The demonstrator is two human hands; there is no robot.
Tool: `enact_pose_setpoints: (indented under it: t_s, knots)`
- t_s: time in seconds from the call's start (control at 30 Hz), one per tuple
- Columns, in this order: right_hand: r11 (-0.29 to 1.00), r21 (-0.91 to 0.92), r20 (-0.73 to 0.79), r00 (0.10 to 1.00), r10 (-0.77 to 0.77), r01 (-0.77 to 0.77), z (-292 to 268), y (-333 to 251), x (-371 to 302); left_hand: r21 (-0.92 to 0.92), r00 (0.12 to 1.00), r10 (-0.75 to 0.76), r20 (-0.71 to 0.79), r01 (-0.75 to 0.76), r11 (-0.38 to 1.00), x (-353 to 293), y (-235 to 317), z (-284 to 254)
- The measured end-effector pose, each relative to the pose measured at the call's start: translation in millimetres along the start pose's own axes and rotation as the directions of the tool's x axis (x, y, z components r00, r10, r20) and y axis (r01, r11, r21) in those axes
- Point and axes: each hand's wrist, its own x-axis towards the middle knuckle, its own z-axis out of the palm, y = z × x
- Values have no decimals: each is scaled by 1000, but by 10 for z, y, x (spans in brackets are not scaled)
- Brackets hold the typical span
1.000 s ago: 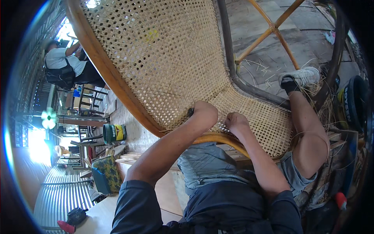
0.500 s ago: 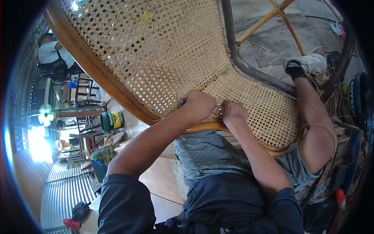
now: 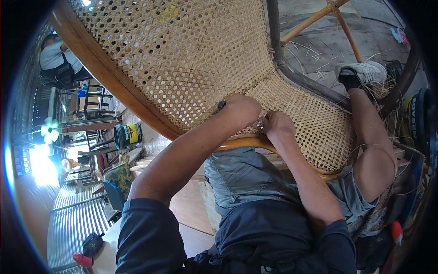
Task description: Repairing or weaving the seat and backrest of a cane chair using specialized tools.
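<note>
We have the chair [image 3: 196, 55] lying over our lap, its weave [image 3: 315, 137] facing us, probably so that both hands can get at it without a long reach. The near rail [image 3: 248, 143] crosses over our left thigh [image 3: 242, 178], which seems to serve as a prop. Our right leg [image 3: 375, 160] is out past the far end of the weave, shoe [image 3: 365, 72] down beside the dark frame [image 3: 273, 32]; we judge that this makes room for the chair and helps brace it.

Our left hand [image 3: 244, 109] is curled into a fist at the fold where two stretches of weave meet, a dark knob [image 3: 221, 105] poking out at its side. The firm curl suggests a handle held for force, though the working end is hidden. Our right hand [image 3: 279, 127] is just beside it, near the rail, fingers bent together. Something small glints there, but we cannot tell whether they pinch anything. With the hands this close, one can likely steady what the other works. Loose strips [image 3: 317, 55] lie on the floor [image 3: 292, 13] beyond the frame
</note>
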Motion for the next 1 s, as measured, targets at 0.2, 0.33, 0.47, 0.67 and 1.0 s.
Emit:
enact_pose_setpoints:
  t_s: [0.2,0.33,0.47,0.67,1.0]
  knots:
    - [999,9,-39,998,45,-45,23,-67,-30,-12,1000,-18,25,18,1000,23,14,-14]
    - [996,-43,-42,996,76,-77,78,-88,-3,-41,999,-40,37,42,998,25,94,-63]
    - [999,-50,-133,991,10,-17,119,-168,-67,56,993,6,122,-13,998,30,91,-35]
    - [1000,1,-89,996,-13,14,222,-15,17,-25,995,5,99,-3,1000,-20,-60,-4]
    - [898,384,-161,973,-165,215,-41,334,-177,-78,987,-163,-2,162,984,-239,-124,-65]
